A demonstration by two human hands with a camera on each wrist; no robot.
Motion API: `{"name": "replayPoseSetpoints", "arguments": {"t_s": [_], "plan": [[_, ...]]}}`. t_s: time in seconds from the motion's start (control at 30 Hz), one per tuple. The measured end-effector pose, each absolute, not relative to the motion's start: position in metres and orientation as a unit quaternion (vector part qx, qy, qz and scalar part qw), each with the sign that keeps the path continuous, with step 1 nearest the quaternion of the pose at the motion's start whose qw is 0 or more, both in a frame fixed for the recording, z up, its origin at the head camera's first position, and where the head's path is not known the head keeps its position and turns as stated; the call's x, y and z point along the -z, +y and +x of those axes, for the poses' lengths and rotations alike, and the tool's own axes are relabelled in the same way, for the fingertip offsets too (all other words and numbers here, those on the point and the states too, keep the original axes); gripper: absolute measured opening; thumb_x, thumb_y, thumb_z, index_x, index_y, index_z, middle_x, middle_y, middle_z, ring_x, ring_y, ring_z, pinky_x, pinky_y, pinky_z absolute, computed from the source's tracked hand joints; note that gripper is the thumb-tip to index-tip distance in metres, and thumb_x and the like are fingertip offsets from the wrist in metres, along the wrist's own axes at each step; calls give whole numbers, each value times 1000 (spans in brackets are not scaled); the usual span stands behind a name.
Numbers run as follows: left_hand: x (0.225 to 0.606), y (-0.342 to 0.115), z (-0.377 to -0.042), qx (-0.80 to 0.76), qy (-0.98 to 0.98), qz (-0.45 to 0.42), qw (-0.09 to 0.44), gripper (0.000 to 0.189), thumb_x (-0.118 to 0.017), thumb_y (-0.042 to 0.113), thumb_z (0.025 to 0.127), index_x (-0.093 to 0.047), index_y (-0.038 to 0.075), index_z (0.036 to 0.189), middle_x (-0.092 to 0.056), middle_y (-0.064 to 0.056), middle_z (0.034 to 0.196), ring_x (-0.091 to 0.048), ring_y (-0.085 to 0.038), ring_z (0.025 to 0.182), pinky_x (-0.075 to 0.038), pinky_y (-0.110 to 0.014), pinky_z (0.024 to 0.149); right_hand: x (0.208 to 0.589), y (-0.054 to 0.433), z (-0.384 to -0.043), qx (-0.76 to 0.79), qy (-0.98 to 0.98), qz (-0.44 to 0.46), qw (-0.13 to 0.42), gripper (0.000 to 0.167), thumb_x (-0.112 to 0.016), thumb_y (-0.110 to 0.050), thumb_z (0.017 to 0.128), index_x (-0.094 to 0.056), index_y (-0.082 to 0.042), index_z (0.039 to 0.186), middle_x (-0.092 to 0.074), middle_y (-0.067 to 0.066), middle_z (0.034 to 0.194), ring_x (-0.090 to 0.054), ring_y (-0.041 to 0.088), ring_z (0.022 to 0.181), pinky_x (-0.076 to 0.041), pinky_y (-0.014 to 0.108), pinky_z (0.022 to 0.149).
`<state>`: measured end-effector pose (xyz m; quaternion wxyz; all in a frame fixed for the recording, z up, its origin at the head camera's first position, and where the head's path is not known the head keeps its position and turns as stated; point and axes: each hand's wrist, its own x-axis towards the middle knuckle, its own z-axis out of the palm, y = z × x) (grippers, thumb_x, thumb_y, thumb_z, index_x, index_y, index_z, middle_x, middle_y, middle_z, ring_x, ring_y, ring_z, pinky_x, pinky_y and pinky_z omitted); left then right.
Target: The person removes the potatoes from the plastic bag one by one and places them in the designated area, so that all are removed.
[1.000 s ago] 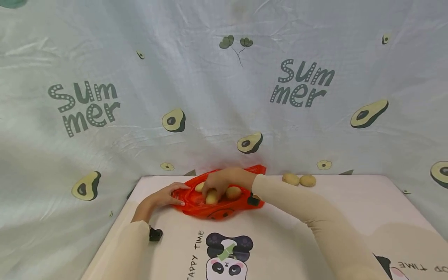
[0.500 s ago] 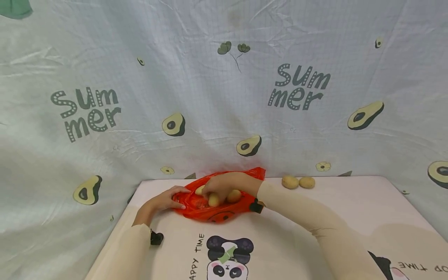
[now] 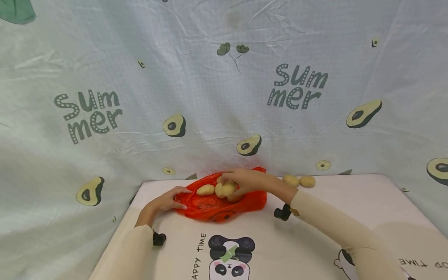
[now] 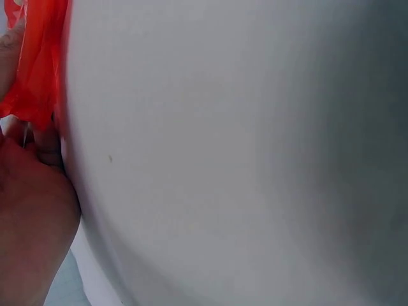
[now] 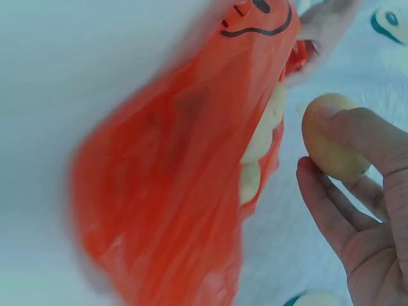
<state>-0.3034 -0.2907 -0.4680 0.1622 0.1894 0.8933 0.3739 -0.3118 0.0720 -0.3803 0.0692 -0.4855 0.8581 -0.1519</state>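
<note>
A red plastic bag (image 3: 224, 216) with a printed smiling face lies on the table, its mouth spread wide. Several potatoes rest inside, one pale potato (image 3: 205, 189) towards the left. My left hand (image 3: 168, 200) grips the bag's left edge; in the left wrist view the red film (image 4: 39, 70) passes between the thumb and fingers. Above the bag's opening, my right hand (image 3: 243, 181) pinches a potato (image 5: 338, 137) between thumb and fingertips. Seen from the right wrist, that potato is held apart from the ones in the bag (image 5: 258, 140).
Two more potatoes (image 3: 298, 181) sit side by side at the table's back edge, right of the bag. A printed fabric wall (image 3: 210, 97) rises directly behind the table. The pale tablecloth (image 3: 280, 245) carries panda drawings and lettering.
My right hand has come up and to the right out of the bag with a potato, uncovering the others. My left hand stays at the bag's left edge.
</note>
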Motion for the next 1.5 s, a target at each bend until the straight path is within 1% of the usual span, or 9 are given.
{"name": "replayPoseSetpoints", "arguments": {"t_s": [0.07, 0.13, 0.27, 0.4, 0.67, 0.9, 1.07, 1.23, 1.5], "plan": [[468, -290, -303, -371, 896, 184, 160, 57, -81, 19, 86, -60, 9, 138, -41, -22, 150, -31, -47, 141, -25, -68, 116, 382, 86, -311, 155, 857, -491, 32, 43, -82, -17, 86, -64, -17, 124, -62, 3, 125, -58, 21, 111, -52, 34, 97], [468, -289, -302, -373, 898, 174, 158, 57, -81, 18, 86, -60, 10, 138, -41, -22, 150, -31, -47, 142, -25, -68, 116, 385, 98, -311, 157, 855, -494, -5, 42, -84, -18, 84, -66, -17, 123, -62, 4, 123, -60, 21, 110, -53, 34, 96], [467, -288, -300, -374, 898, 165, 162, 57, -81, 17, 86, -60, 9, 138, -40, -22, 151, -30, -47, 142, -25, -67, 116, 391, 118, -311, 181, 853, -487, -46, 39, -86, -17, 81, -69, -18, 117, -63, 3, 112, -59, 19, 101, -53, 32, 87], [468, -287, -299, -376, 896, 168, 166, 57, -81, 17, 85, -60, 9, 137, -40, -23, 151, -30, -48, 141, -26, -68, 115, 394, 131, -307, 205, 863, -460, -40, 37, -85, -18, 82, -69, -20, 116, -61, 0, 109, -55, 16, 97, -52, 29, 83], [474, -285, -303, -390, 889, 174, 164, 55, -81, 16, 85, -62, 10, 136, -41, -22, 149, -31, -47, 141, -27, -67, 116, 394, 151, -298, 230, 873, -430, -33, 37, -83, -18, 85, -68, -20, 119, -62, 1, 120, -58, 19, 106, -55, 35, 91], [473, -284, -303, -380, 893, 172, 168, 55, -80, 18, 86, -61, 11, 137, -41, -22, 150, -31, -47, 141, -29, -67, 115, 394, 167, -293, 279, 871, -404, -21, 39, -82, -13, 86, -68, -20, 122, -63, 0, 122, -61, 18, 103, -58, 28, 85], [469, -286, -302, -374, 897, 165, 168, 56, -80, 17, 86, -60, 10, 138, -39, -23, 151, -30, -48, 141, -28, -68, 114, 393, 174, -290, 310, 867, -390, -14, 41, -82, -11, 85, -67, -19, 122, -63, 1, 123, -61, 19, 105, -59, 29, 87], [471, -286, -303, -377, 895, 170, 167, 56, -80, 17, 86, -60, 9, 138, -39, -23, 151, -30, -48, 142, -27, -68, 115, 394, 184, -287, 330, 869, -369, -20, 41, -82, -9, 85, -68, -17, 123, -63, 2, 121, -62, 20, 105, -59, 32, 89], [472, -287, -305, -381, 893, 168, 169, 56, -80, 17, 86, -60, 10, 138, -39, -23, 151, -29, -48, 142, -27, -68, 115, 400, 200, -281, 346, 870, -347, -54, 43, -84, -10, 83, -69, -16, 123, -67, 2, 122, -64, 21, 104, -60, 35, 88]]}}
